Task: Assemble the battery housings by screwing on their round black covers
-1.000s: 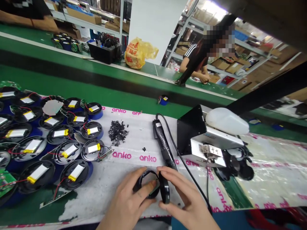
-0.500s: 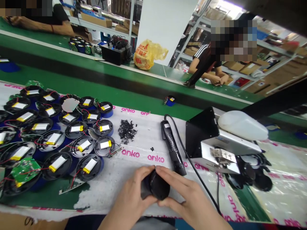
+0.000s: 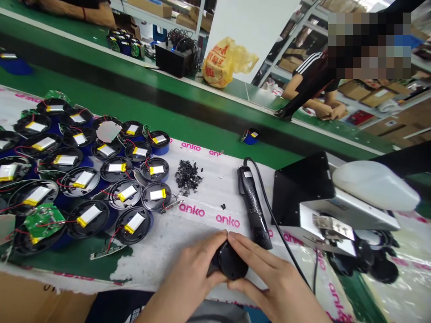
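Both of my hands grip one round black housing [image 3: 230, 265] at the near edge of the bench. My left hand [image 3: 191, 276] wraps its left side, thumb pressed low on the front. My right hand [image 3: 269, 278] covers the right side, fingers along the top rim. The housing's two halves sit closed together. A black electric screwdriver [image 3: 253, 207] with its cable lies just beyond my fingers. A small heap of black clips [image 3: 187, 173] lies farther back on the white sheet.
Several open round housings with yellow-ended batteries and red wires [image 3: 101, 179] fill the left. A metal dispenser machine [image 3: 323, 206] with a white bottle [image 3: 373, 184] stands at right. Beyond a green conveyor [image 3: 134, 112], another person's arms [image 3: 316, 105] rest on the far bench by a yellow bag [image 3: 225, 63].
The black lid, held apart beside the ring a second ago, now sits closed on it between both hands. The view has shifted right and up.
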`<state>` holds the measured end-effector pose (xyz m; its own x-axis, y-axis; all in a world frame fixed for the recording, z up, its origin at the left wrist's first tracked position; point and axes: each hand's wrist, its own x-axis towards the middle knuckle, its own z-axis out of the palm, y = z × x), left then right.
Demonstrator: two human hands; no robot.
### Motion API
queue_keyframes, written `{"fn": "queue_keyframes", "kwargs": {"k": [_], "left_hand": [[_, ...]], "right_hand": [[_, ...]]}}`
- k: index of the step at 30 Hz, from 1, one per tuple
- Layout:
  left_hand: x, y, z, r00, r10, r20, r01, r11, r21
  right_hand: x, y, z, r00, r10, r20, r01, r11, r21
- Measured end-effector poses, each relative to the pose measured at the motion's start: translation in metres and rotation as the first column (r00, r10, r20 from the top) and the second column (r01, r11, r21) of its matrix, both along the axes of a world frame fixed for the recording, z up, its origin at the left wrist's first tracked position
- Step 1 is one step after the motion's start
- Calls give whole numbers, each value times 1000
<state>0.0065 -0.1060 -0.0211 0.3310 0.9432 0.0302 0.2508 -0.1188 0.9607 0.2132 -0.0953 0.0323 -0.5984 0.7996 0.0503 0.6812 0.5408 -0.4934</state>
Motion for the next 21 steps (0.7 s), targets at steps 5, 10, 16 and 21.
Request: {"fn": "queue_keyframes", "kwargs": {"k": [5, 10, 16, 21], "left_hand": [[-2, 0, 5, 999, -12, 40, 16, 996, -87], [-2, 2, 7, 1000, -9, 20, 11, 993, -119], [-1, 2, 9, 1000, -9, 20, 12, 990, -139], [-11, 2, 17, 998, -14, 66, 26, 983, -182]], "right_hand": [[-5, 6, 15, 995, 25, 101, -25, 1000, 3], [-7, 6, 15, 995, 39, 90, -43, 998, 45], [-7, 3, 12, 996, 23, 92, -29, 998, 60], [-6, 3, 8, 982, 24, 188, -54, 986, 156]]}}
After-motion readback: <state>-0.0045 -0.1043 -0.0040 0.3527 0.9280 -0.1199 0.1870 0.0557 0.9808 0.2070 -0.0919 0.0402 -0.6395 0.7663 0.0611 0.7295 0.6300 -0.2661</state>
